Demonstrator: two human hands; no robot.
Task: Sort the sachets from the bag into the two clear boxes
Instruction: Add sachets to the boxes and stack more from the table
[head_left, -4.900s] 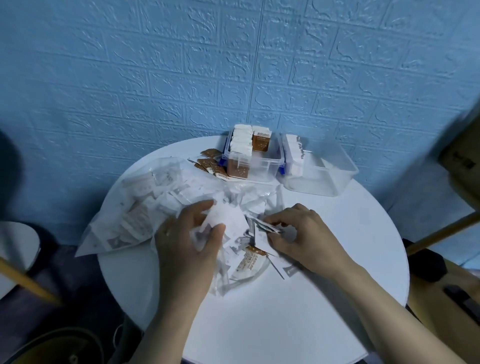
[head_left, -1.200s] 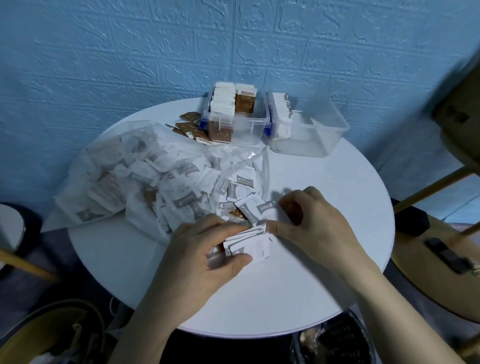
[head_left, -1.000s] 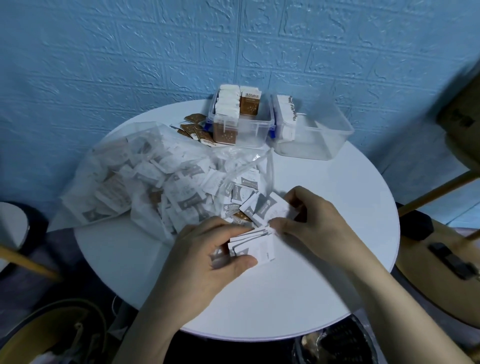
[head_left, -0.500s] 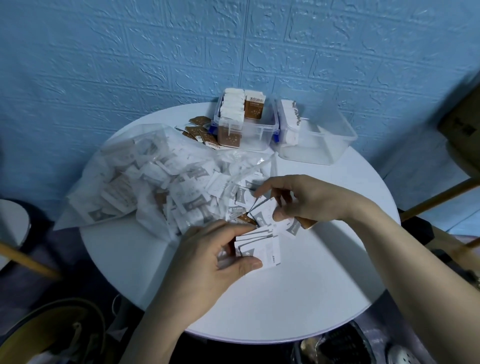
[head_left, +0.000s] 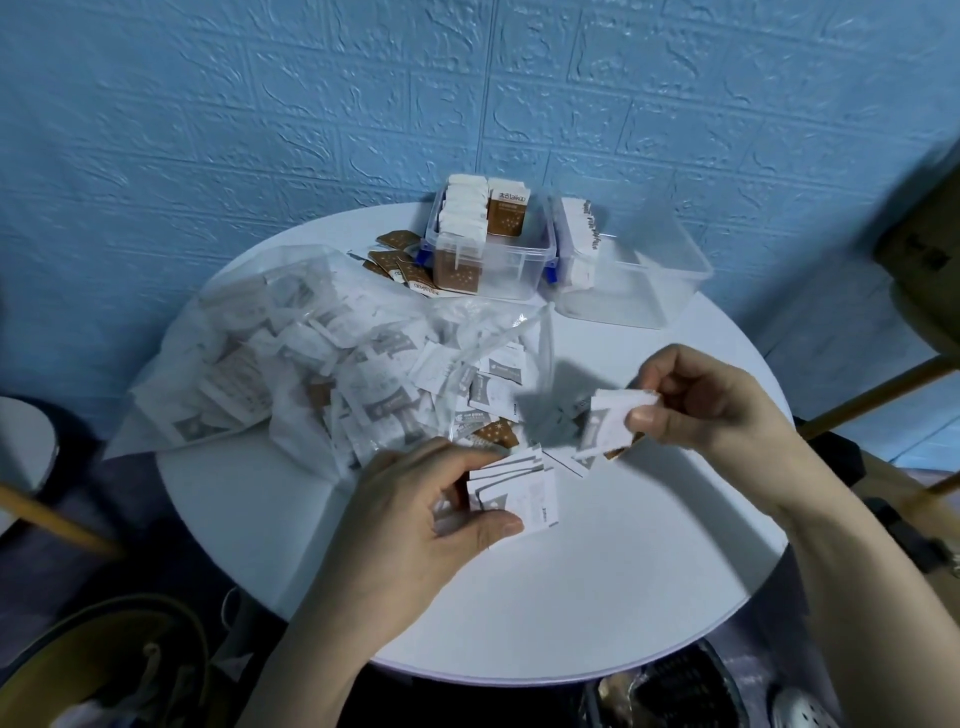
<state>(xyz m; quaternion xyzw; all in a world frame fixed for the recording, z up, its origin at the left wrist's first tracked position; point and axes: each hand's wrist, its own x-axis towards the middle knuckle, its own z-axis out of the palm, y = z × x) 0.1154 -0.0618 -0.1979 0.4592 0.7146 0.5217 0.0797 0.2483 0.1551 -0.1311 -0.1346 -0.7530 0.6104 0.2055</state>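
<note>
Head view. A round white table (head_left: 597, 597) stands against a blue wall. A clear bag (head_left: 249, 358) lies open on the left part of the table, and white sachets spill from its mouth toward the centre. One brown sachet (head_left: 493, 434) lies among them, near the hands.

The left hand (head_left: 415, 525) grasps a stack of white sachets (head_left: 519, 493) near the table centre, thumb under, fingers (head_left: 457, 462) curled over the top edge. The right hand (head_left: 711, 400) is raised to the right of the spill and pinches a few white sachets (head_left: 610, 421) between thumb and fingers; a brown edge shows beneath them.

Two clear boxes stand at the far edge. The left box (head_left: 488, 249) holds upright rows of sachets, white backs and brown faces. The right box (head_left: 634, 270) holds a short row of white sachets against its left wall; the rest of it is open. Loose brown sachets (head_left: 400, 257) lie just left of the left box.

Step in hand, as judged: gather white sachets into one stack.
- Square the edges before adding each sachet.
- Check each face; separate any brown sachet.
- Keep the stack thin enough to grasp firmly.
- Insert the stack upright against the existing row.
</note>
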